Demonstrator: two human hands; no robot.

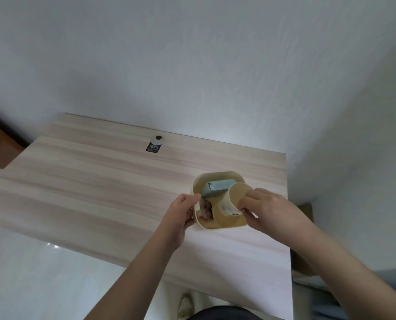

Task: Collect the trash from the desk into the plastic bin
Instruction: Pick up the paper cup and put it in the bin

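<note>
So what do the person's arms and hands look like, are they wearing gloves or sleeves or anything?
No gloves and no sleeves in view. The left hand and the right hand are bare, and both forearms are uncovered right down to the bottom of the picture. I see no watch, ring, bracelet or other marking on either wrist or hand.

Your left hand grips the plastic bin's near-left rim. Your right hand holds a paper cup tilted over the bin, above a pale blue carton inside it.
</note>
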